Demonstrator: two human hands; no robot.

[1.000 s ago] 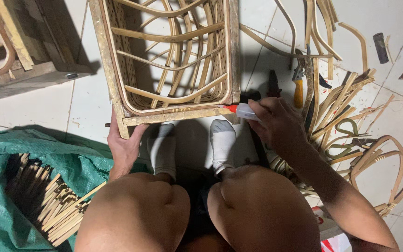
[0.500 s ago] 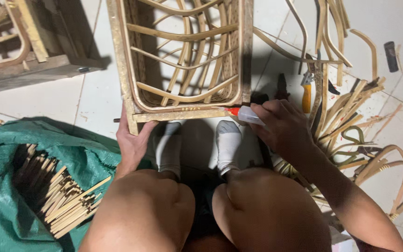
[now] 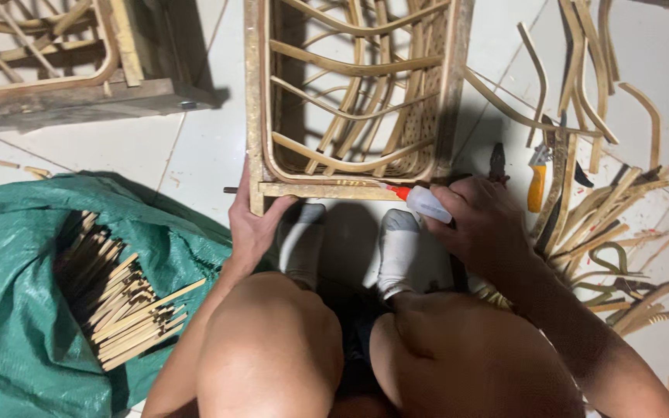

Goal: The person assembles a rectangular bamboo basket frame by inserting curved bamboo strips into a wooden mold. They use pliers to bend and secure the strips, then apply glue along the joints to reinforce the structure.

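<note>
A rattan chair frame [image 3: 350,101] stands on the tiled floor in front of my knees. My left hand [image 3: 253,224] grips its near left corner at the wooden rail. My right hand [image 3: 482,224] holds a small white glue bottle [image 3: 425,203] with a red tip, and the tip touches the near rail of the frame. My feet in white socks [image 3: 350,244] rest just under that rail.
A green tarp bag [image 3: 32,310] with several cut cane sticks lies at the left. Another rattan frame [image 3: 56,70] sits at the far left. Bent cane strips [image 3: 605,193], an orange-handled tool [image 3: 536,182] and pliers lie on the floor at the right.
The view has shifted, so the frame now sits a little further right. My hands keep their hold; the bottle tip stays on the near rail.
</note>
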